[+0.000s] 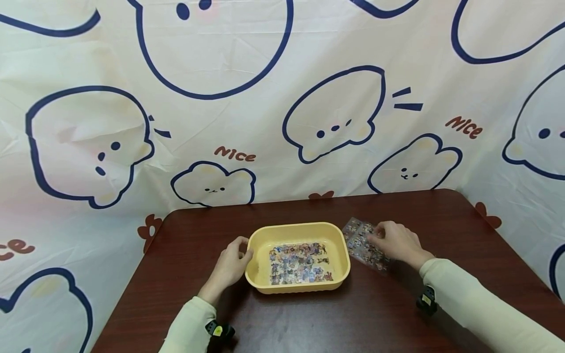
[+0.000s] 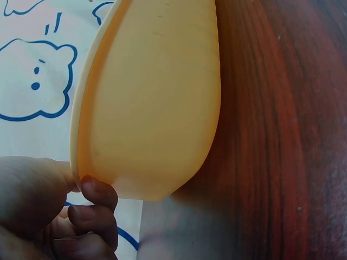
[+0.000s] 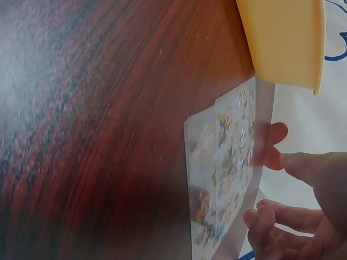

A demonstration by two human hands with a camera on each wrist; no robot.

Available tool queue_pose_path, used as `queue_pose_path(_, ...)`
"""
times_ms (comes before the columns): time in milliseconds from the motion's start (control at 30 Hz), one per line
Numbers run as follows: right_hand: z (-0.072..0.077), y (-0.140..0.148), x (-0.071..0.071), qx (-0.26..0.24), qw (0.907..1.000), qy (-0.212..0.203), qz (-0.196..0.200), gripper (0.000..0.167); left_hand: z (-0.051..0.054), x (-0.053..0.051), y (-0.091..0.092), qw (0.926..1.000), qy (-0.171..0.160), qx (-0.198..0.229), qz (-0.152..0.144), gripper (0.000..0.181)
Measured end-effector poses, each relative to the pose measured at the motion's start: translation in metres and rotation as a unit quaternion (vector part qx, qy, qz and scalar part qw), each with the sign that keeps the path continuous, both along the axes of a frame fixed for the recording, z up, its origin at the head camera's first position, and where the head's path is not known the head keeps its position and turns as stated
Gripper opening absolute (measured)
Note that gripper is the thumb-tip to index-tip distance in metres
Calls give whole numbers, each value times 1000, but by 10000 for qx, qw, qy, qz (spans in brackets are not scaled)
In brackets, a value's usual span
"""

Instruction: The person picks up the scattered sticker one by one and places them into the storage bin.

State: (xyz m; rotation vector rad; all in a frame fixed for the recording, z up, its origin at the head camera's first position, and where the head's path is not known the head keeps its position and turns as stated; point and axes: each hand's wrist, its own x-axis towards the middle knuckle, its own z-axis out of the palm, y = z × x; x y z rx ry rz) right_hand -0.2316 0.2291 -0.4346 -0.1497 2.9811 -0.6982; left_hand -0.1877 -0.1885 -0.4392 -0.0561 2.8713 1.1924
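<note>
Left hand (image 1: 229, 262) pinches the rim of a yellow tray (image 1: 295, 289) at the tray's left end, thumb on one side of the wall and fingers on the other; the left wrist view shows one fingertip pressed against the outer face, the other fingers curled beneath. Right hand (image 1: 399, 242) hovers over some clear sheets (image 1: 363, 245), thumb and fingers parted with a modest gap. From the right wrist view the thumb looks clear of them; whether the lower fingertips touch, I cannot tell.

Those sheets lie just beyond the tray's right end, slanting from the far side down towards the right, and carry many small coloured figures. At the corner shown in the right wrist view, one layer sits offset from another.

Inside the tray, small printed pieces (image 1: 300, 263) cover the middle of the floor in a rough rectangle, with yellow showing all round. The tray rests on a dark reddish-brown table (image 1: 300, 321), lengthwise to the surface's far edge and nearer its left and right edges' far ends.

Both arms wear pale sleeves (image 1: 468, 289), each with a small black device (image 1: 427, 300) at the wrist. Beyond the table's far edge hangs a white cloth (image 1: 269, 122) with blue-outlined animals, brown flowers and "Nice" lettering.
</note>
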Motion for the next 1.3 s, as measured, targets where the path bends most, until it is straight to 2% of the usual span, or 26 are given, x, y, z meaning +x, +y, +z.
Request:
queue_pose_path(867,-10,20,-13,209,9993,-280,-130,45,0,0,-1,10000,11,-16,-9,29)
queue_pose_path(1300,-16,28,-17,481,9980,-334,-247,60,1,-1,-1,10000,-55,20,-22,31)
